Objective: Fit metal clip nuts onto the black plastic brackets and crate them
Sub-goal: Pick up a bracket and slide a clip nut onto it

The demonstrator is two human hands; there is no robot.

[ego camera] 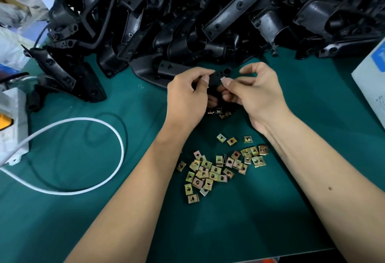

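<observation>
Head view, looking down on a green bench [83, 210]. Both hands meet at centre, just past the middle toward 12 o'clock. Left hand [187, 96] has fingers curled round a small black plastic bracket [216, 79], thumb on top, grip closed on it. Right hand [256, 94] pinches the same bracket from the 3 o'clock side, thumb and forefinger curled in; whether a clip nut sits under that thumb cannot be told. Bracket shows round holes at its far end, rest hidden by fingers.

Just below the hands toward 6 o'clock, a few clip nuts [218, 112] lie on the bench, partly shaded. Further toward 6 o'clock, between the two forearms, a loose scatter of brass-coloured clip nuts [210, 173], many touching or overlapping, some strays at the 1 o'clock edge of the group.

Big heap of black brackets [208, 12] fills the far side, 10 to 2 o'clock, spilling onto the bench right up to the hands.

At 9 o'clock a white power strip [12, 121] with a white cable [116, 137] looping across the bench. At 3 o'clock the corner of a white box [370, 75]. No crate visible.
</observation>
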